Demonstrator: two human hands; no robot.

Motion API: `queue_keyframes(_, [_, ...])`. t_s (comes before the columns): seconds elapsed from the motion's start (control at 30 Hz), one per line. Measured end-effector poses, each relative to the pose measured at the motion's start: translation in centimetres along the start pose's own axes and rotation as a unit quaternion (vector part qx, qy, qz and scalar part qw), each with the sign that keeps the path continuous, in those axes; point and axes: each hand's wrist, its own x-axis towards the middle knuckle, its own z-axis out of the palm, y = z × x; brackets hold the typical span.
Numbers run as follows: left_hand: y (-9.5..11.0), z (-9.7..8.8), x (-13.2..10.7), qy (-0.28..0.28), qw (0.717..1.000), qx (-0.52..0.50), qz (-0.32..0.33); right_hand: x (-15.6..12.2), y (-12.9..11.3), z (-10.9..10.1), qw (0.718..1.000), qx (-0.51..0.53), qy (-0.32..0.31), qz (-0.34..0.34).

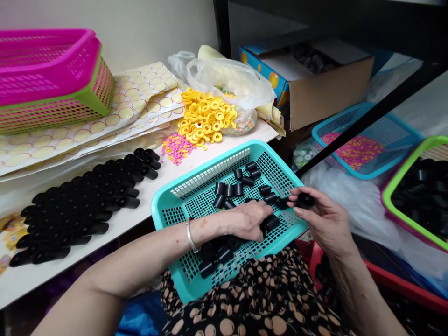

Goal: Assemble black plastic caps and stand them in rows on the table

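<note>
Left hand: as it dips into the turquoise basket (pixel 160 199), the left hand (pixel 248 218) curls its fingers over loose tubes — whether they grip one, I cannot tell.
Right hand: the right hand (pixel 327 219) has thumb and fingers clamped on a black tube (pixel 305 200), near the basket's right rim.
Basket: loose tubes (pixel 229 190) scattered inside.
Table: close-set tubes (pixel 84 196) at left — yellow rings (pixel 206 114) and pink-and-yellow bits (pixel 177 147) heaped behind the basket.

A table (pixel 150 189) bears black cylinders (pixel 80 200) and yellow pieces (pixel 206 116).
</note>
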Motion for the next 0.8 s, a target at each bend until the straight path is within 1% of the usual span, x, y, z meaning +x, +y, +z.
queue_keyframes(0.03, [0.2,0.1,0.3,-0.009,1.000,0.017,-0.011,-0.1,0.0,0.0,1.000,0.002,0.002,0.000])
queue_keyframes(0.07, [0.1,0.0,0.5,-0.002,0.999,0.041,-0.025,-0.1,0.1,-0.1,1.000,0.004,0.003,0.002])
queue_keyframes(0.1, [-0.2,-0.2,0.6,0.022,0.997,0.067,-0.043,-0.2,0.1,-0.1,1.000,0.005,0.006,0.003])
queue_keyframes(0.17, [-1.3,-0.9,0.7,0.111,0.984,0.109,-0.084,-0.2,0.1,-0.2,1.000,0.009,0.015,0.003])
queue_keyframes(0.23, [-2.8,-1.7,0.5,0.203,0.965,0.122,-0.110,-0.2,0.2,-0.2,0.999,0.015,0.028,-0.004])
queue_keyframes(0.27, [-3.5,-2.0,0.4,0.227,0.961,0.112,-0.107,-0.2,0.2,-0.2,0.999,0.017,0.035,-0.007])
queue_keyframes(0.3, [-3.9,-2.1,0.3,0.231,0.964,0.094,-0.095,-0.2,0.1,-0.2,0.999,0.018,0.042,-0.010])
queue_keyframes(0.33, [-4.2,-2.1,0.3,0.214,0.971,0.070,-0.079,-0.2,0.1,-0.1,0.999,0.017,0.048,-0.011])
queue_keyframes(0.43, [-4.0,-1.4,0.2,0.112,0.993,0.001,-0.041,-0.2,0.0,0.0,0.998,0.010,0.054,-0.006])
queue_keyframes(0.47, [-3.7,-1.0,0.2,0.089,0.995,-0.013,-0.038,-0.3,-0.1,0.0,0.999,0.006,0.052,-0.005])
queue_keyframes(0.5, [-3.4,-0.6,0.3,0.079,0.996,-0.023,-0.037,-0.4,-0.1,0.0,0.999,0.003,0.050,-0.004])
queue_keyframes(0.53, [-3.1,-0.3,0.4,0.081,0.996,-0.029,-0.038,-0.4,-0.1,0.0,0.999,-0.001,0.050,-0.004])
queue_keyframes(0.63, [-2.6,0.1,0.8,0.123,0.991,-0.031,-0.046,-0.5,0.1,-0.5,0.997,-0.012,0.072,-0.019])
queue_keyframes(0.7, [-2.5,-0.3,1.5,0.144,0.988,-0.021,-0.052,-0.4,0.2,-0.9,0.994,-0.012,0.105,-0.037])
queue_keyframes(0.8, [-2.4,-1.2,3.0,0.159,0.986,0.007,-0.043,-0.2,0.0,-1.6,0.987,0.000,0.151,-0.052])
